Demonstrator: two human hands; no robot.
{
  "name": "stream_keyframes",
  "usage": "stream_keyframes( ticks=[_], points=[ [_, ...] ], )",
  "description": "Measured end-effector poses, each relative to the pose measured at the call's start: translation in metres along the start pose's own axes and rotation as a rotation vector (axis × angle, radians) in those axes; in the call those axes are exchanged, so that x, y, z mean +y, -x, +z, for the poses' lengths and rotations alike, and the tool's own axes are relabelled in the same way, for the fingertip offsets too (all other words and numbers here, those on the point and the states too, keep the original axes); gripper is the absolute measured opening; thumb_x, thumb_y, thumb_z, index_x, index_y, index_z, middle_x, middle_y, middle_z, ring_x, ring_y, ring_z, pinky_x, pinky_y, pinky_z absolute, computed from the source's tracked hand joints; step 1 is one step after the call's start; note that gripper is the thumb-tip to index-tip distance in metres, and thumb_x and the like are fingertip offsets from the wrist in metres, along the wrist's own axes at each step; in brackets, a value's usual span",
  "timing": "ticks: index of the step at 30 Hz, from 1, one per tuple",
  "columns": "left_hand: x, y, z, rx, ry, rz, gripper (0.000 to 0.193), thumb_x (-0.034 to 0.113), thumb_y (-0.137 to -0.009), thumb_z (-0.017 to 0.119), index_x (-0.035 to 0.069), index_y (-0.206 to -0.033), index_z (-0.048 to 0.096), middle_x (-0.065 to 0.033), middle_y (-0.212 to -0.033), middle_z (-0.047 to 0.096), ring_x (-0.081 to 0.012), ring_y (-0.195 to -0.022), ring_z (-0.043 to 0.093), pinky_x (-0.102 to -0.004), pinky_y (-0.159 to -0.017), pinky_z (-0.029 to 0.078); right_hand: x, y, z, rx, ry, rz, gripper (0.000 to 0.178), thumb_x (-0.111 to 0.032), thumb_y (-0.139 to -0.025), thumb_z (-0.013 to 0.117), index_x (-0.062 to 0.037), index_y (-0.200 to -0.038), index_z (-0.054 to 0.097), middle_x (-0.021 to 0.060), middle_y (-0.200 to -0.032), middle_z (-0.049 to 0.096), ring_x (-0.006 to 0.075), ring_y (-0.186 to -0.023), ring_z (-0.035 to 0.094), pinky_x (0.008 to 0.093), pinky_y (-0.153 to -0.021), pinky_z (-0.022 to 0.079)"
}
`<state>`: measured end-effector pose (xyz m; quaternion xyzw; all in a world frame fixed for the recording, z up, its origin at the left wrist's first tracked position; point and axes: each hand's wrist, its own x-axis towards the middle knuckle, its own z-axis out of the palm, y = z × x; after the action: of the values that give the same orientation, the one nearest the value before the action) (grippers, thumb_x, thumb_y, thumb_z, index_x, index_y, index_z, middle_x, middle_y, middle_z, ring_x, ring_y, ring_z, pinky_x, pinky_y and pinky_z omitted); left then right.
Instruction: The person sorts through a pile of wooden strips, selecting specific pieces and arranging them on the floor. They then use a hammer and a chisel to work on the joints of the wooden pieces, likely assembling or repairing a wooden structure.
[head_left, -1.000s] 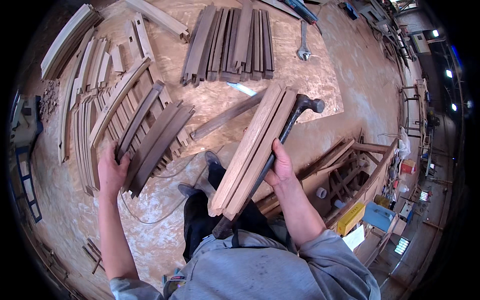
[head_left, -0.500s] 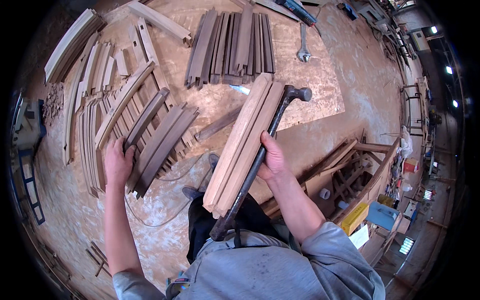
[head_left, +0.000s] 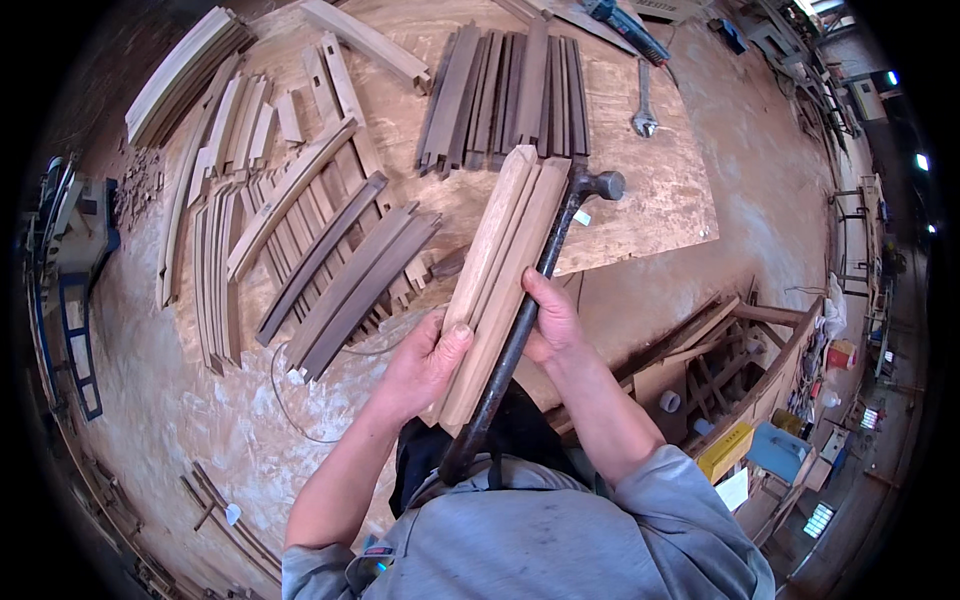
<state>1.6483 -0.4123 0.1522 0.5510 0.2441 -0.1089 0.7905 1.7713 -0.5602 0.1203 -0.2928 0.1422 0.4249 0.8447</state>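
Observation:
Two pale wooden pieces (head_left: 495,270) lie side by side in front of me, slanting up and to the right. My left hand (head_left: 425,365) grips their lower left side, its thumb across the top face and its other fingers partly hidden. On the other side, my right hand (head_left: 552,318) clasps the same pieces together with a hammer (head_left: 522,318), thumb on top. The hammer's dark handle runs along the right edge of the wood. Its head points right at the upper end.
A board on the floor carries curved dark slats (head_left: 365,285), a stack of dark slats (head_left: 500,95), pale curved pieces (head_left: 185,70), an adjustable wrench (head_left: 644,115) and a blue power tool (head_left: 625,32). At right stands a wooden bin (head_left: 770,365) of offcuts, beside a yellow box (head_left: 725,450).
My left hand has left the curved dark slats, moved right and taken hold of the pale wooden pieces. My right hand keeps its hold. The view has shifted slightly.

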Motion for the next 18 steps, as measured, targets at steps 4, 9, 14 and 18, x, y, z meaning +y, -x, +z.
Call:
stream_keyframes(
  ticks=[4,9,14,18],
  points=[
    [0.002,0.007,-0.019,-0.007,0.128,-0.120,0.044,0.027,-0.087,0.068,0.001,-0.120,0.054,-0.0056,-0.103,0.063,-0.0121,-0.098,0.057,-0.0294,-0.087,0.047,0.001,0.000,-0.001,-0.044,-0.023,0.055,0.040,-0.024,-0.090,0.063,-0.0004,-0.121,0.054,0.0143,-0.113,0.063,0.0259,-0.101,0.064,0.0428,-0.089,0.054],
    [0.015,0.019,-0.047,-0.096,0.375,-0.151,0.045,0.027,-0.078,0.073,0.002,-0.113,0.062,-0.0093,-0.105,0.066,-0.0179,-0.094,0.063,-0.0350,-0.085,0.050,-0.009,-0.006,0.017,0.027,0.136,0.082,0.038,-0.024,-0.090,0.063,0.0014,-0.116,0.056,0.0151,-0.105,0.065,0.0261,-0.092,0.066,0.0419,-0.084,0.055],
    [0.022,0.027,-0.038,-0.186,0.312,-0.150,0.044,0.025,-0.077,0.072,0.000,-0.113,0.064,-0.0056,-0.110,0.064,-0.0149,-0.100,0.059,-0.0296,-0.090,0.047,0.004,-0.012,0.040,0.257,0.314,0.057,0.034,-0.020,-0.089,0.064,0.0004,-0.115,0.056,0.0127,-0.102,0.066,0.0236,-0.089,0.067,0.0399,-0.080,0.056],
    [0.016,0.023,-0.027,-0.173,0.156,-0.126,0.042,0.020,-0.077,0.073,0.003,-0.115,0.063,-0.0041,-0.106,0.064,-0.0134,-0.098,0.059,-0.0281,-0.090,0.046,0.018,-0.014,0.038,0.201,0.436,0.013,0.029,-0.015,-0.087,0.062,0.0002,-0.112,0.057,0.0108,-0.095,0.067,0.0215,-0.080,0.068,0.0354,-0.072,0.058]
  ],
)
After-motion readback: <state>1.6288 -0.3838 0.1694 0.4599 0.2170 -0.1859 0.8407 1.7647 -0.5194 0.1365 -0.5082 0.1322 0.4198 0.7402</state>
